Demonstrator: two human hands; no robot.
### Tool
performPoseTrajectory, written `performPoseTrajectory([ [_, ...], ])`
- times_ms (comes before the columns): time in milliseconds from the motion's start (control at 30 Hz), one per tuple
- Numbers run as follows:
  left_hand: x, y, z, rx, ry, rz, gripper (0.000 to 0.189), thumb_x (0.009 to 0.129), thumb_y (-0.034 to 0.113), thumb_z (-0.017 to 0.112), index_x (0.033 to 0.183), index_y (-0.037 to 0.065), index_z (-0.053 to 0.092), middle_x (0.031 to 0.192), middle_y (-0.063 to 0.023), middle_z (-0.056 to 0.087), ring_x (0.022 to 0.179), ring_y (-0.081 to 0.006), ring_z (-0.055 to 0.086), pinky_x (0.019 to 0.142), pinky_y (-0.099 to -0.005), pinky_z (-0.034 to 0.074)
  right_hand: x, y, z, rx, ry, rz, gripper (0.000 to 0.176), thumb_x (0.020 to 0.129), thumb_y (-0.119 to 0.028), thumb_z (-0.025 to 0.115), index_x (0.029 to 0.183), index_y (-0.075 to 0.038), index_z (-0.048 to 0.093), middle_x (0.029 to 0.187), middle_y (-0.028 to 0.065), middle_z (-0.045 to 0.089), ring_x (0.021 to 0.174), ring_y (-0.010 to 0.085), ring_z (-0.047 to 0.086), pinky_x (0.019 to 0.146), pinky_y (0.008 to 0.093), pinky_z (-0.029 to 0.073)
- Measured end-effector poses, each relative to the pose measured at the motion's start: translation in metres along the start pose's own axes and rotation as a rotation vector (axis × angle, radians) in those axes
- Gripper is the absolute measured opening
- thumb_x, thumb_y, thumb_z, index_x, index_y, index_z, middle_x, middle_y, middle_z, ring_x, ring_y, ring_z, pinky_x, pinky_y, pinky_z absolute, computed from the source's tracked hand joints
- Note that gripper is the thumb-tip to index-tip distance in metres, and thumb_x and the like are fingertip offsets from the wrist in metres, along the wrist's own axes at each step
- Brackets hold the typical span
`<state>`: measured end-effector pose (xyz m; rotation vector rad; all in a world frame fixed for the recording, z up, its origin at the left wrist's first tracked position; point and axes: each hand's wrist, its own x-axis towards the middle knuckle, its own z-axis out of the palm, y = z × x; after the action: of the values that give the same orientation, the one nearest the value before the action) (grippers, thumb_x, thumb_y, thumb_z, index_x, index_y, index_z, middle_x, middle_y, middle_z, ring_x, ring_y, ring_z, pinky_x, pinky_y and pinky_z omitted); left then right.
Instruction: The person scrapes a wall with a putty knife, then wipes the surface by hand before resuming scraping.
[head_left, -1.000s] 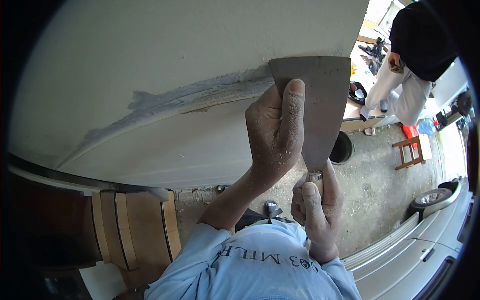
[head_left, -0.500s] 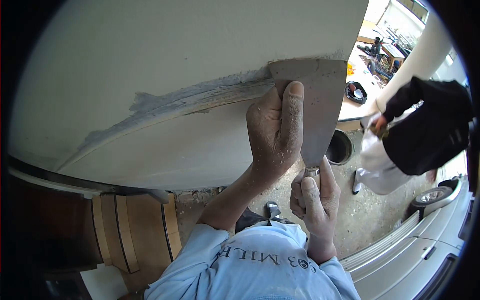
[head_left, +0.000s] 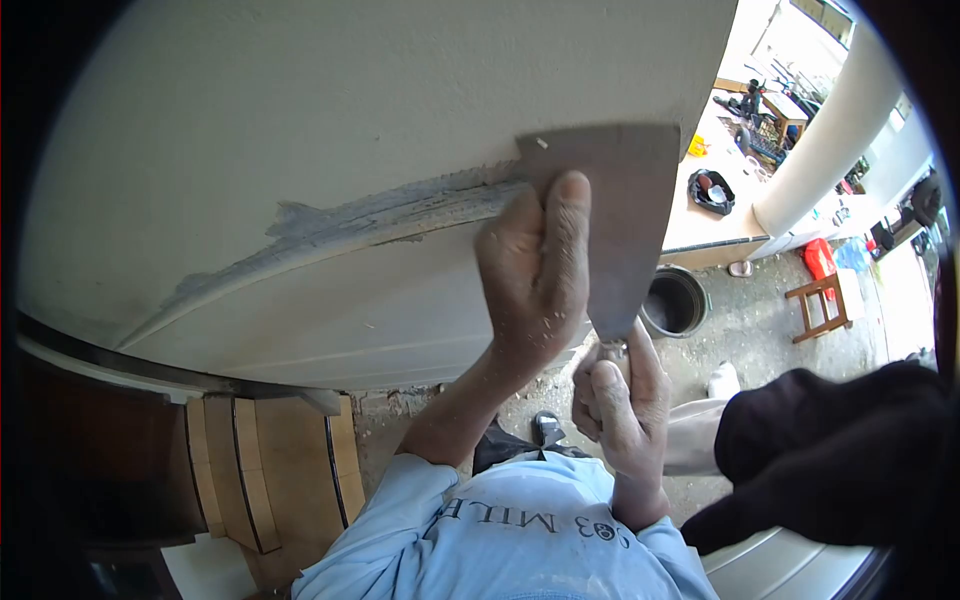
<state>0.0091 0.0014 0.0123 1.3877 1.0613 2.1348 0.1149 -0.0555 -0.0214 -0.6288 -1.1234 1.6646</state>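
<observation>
Putty knife (head_left: 630, 220) with a broad steel blade is held in both dusty hands and pointed away from the body, its wide edge placed at the pale wall (head_left: 250, 90), just right of a curved, grey-smeared band (head_left: 400, 205); whether the edge touches the wall cannot be told. The handle end is enclosed by the closed right hand (head_left: 622, 405). The blade's left side is gripped by the left hand (head_left: 535, 270), the thumb laid over the face and the fingers curled, their tips hidden. A small white fleck (head_left: 541, 142) is seen near the blade's outer left corner. Beyond the right hand, a dark bucket (head_left: 690, 290) and, farther right, a wooden stool (head_left: 848, 300) are seen on the ground. The lower right is filled by a person in dark clothing (head_left: 840, 450).
</observation>
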Motion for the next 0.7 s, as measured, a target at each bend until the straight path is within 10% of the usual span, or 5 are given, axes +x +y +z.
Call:
performPoseTrajectory([
  [700, -0.017, -0.010, -0.006, 0.069, -0.151, -0.080, 0.028, 0.090, 0.024, 0.040, 0.083, 0.000, 0.053, 0.064, 0.0041, 0.045, 0.056, -0.0004, 0.036, 0.050, -0.0148, 0.030, -0.005, -0.001, -0.017, 0.006, -0.028, 0.088, 0.045, 0.086, -0.010, 0.042, 0.126, 0.007, 0.026, 0.065, -0.0008, 0.043, 0.050, 0.0016, 0.039, 0.043, 0.0154, 0.033],
])
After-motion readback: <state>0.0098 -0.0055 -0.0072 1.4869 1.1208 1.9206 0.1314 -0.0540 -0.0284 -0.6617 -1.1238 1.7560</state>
